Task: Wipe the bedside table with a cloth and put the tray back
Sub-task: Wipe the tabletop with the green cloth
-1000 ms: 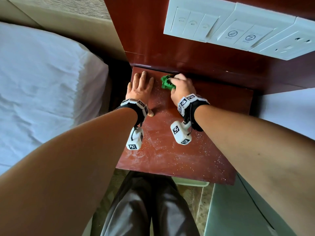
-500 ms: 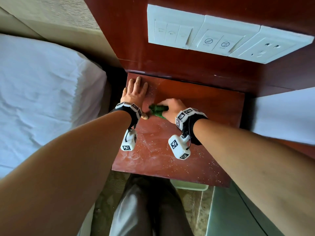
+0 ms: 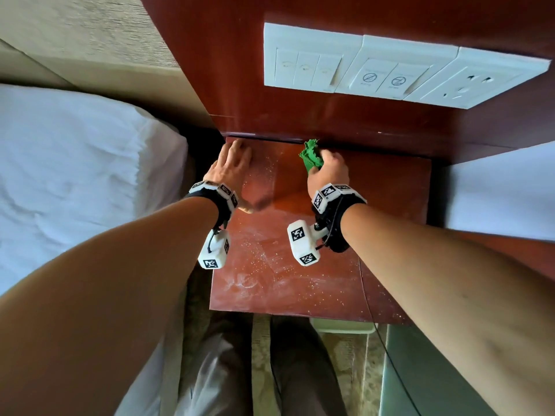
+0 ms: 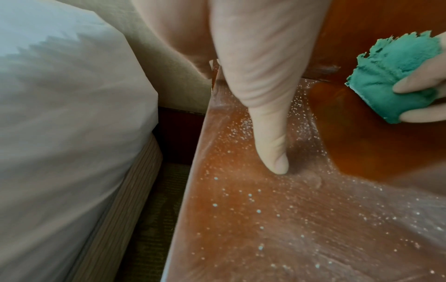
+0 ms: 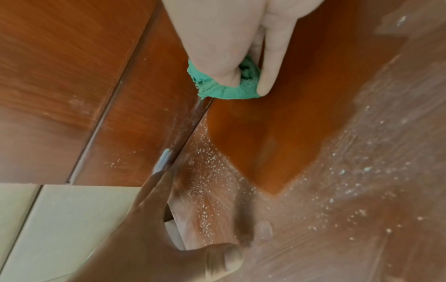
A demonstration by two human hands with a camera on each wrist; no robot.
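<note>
Wiping hand: the right hand [image 3: 329, 172] was curled round a bunched green cloth [image 3: 310, 156], fingers and thumb pinching it into a wad, pressed down at about 12 o'clock on the bedside table [image 3: 390, 235], just where the top meets the wooden back panel [image 3: 330, 121].
Why held so: a tight wad likely gave a firm edge for working into that rear seam, where powder tends to gather.
Bracing hand: the left hand [image 3: 232, 169] lay flat with fingers straight, holding nothing, at about 10 o'clock near the table's rear left corner; in the left wrist view the thumb [image 4: 270, 133] rested on the dusty surface. It probably steadied the person leaning over the top.
Cloth: teal-green, fuzzy, with a ragged torn-looking edge poking out beyond the knuckles.
Table top: glossy reddish wood; a clean dark band ran from the cloth toward the centre, while white specks [image 3: 258, 259] and smeared haze covered the stretch from 9 to 6 o'clock.
Progress: judged as mid-wipe, with most of the near half not yet cleaned.
Tray: not clearly in view; a pale object [image 3: 339, 328] under the front edge could not be identified.
Surroundings: white bed [image 3: 75, 175] at 9 o'clock; switch panel [image 3: 390, 67] above on the back panel.
</note>
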